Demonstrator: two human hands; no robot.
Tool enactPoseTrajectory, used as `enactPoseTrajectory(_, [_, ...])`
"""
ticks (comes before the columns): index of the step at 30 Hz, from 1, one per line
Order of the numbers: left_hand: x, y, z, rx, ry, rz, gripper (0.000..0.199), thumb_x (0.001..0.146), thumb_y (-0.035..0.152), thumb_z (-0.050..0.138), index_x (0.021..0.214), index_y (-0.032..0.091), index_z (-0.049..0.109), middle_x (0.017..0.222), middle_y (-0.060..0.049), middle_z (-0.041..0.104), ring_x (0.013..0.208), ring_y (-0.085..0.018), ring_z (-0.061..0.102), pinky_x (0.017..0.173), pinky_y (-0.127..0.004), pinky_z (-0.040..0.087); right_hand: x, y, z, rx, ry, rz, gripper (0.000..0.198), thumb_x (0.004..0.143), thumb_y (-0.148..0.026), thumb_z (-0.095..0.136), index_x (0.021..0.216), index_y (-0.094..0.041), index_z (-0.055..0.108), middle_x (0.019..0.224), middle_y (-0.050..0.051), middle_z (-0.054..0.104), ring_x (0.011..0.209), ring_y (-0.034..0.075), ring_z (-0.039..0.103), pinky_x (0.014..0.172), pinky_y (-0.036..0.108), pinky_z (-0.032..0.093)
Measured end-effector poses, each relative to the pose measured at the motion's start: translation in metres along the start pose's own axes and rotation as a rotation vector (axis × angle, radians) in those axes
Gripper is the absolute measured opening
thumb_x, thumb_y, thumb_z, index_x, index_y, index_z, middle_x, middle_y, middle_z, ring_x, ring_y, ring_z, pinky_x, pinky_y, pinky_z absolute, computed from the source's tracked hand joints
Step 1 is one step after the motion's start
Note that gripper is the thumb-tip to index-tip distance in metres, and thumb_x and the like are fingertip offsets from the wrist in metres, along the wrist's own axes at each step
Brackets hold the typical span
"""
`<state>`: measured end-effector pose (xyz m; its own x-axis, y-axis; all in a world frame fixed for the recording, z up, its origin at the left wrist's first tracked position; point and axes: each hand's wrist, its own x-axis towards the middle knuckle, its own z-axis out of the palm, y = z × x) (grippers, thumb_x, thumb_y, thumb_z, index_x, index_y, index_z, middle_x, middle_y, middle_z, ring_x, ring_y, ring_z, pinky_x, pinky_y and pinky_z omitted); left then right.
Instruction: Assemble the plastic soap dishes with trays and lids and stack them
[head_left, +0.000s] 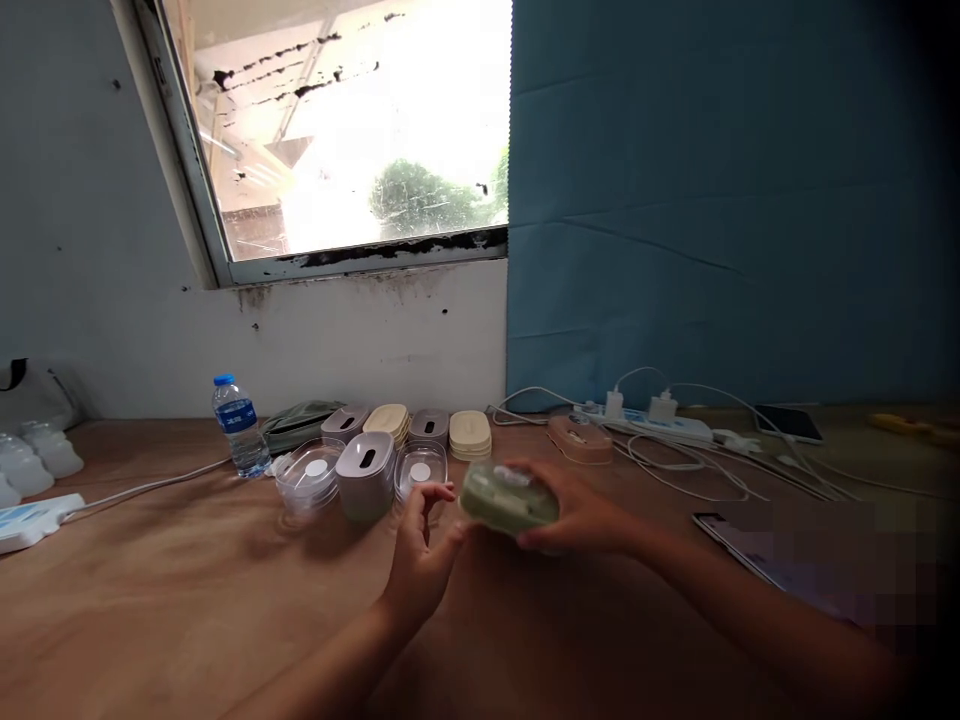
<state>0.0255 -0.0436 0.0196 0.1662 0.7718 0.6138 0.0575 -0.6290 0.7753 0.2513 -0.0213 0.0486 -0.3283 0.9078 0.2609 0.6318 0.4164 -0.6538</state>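
The green plastic box [504, 502] is over the worktop [187, 580], its right end clasped in the grip of the right hand [576, 510]; the left hand [421, 560], fingers parted and apparently empty, is just beside it. That one-sided hold could slip, dropping the box.

I see here the left hand [420, 560] and the right hand [583, 512], and both of these hands are bare. The left forearm [334, 660] and the right forearm [720, 590] are also bare, as far as I can see them. They look rather slim, and each becomes narrower toward the hand. The fingers [433, 492] are slender too, but their smaller details are too blurred to tell.
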Motion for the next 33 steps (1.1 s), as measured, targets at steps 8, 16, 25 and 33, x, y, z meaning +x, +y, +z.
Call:
enactPoseTrajectory(8, [-0.004,-0.02,-0.019,0.132,-0.459,0.003,0.077,0.058,0.032,0.071,0.121,0.02,0.028,0.122,-0.012,0.039,0.114,-0.025,0.041,0.095,-0.042,0.035,-0.042,-0.013,0.035,0.057,-0.097,-0.191,0.083,0.049,-0.043,0.074,0.124,-0.026,0.041,0.124,0.008,0.043,0.112,0.029,0.043,0.093,0.039,0.037])
enactPoseTrajectory(16, [-0.007,-0.036,-0.023,0.152,-0.61,-0.014,0.107,0.046,0.033,0.078,0.13,0.023,0.012,0.133,-0.015,0.027,0.117,-0.026,0.038,0.097,-0.043,0.034,-0.045,0.006,0.042,0.325,0.059,-0.178,0.07,0.066,-0.044,0.062,0.128,-0.026,0.033,0.132,0.008,0.038,0.119,0.026,0.038,0.096,0.041,0.033])
enactPoseTrajectory(25, [-0.016,0.01,0.001,0.506,-0.374,0.394,0.048,0.075,0.033,0.057,0.117,0.018,0.04,0.118,-0.012,0.045,0.115,-0.022,0.039,0.096,-0.039,0.035,-0.038,-0.01,0.045,0.643,0.582,0.191,0.03,0.077,-0.037,0.036,0.101,-0.022,0.044,0.076,0.006,0.064,0.072,0.023,0.058,0.06,0.034,0.046])
enactPoseTrajectory(33, [-0.018,0.008,0.01,0.729,-0.289,0.669,0.024,0.085,0.016,0.042,0.104,0.022,0.056,0.087,-0.002,0.064,0.087,-0.015,0.054,0.089,-0.034,0.036,-0.043,-0.033,0.062,0.78,0.374,0.175,0.047,0.068,-0.035,0.054,0.11,-0.026,0.035,0.085,0.002,0.059,0.057,0.015,0.055,0.052,0.028,0.045])
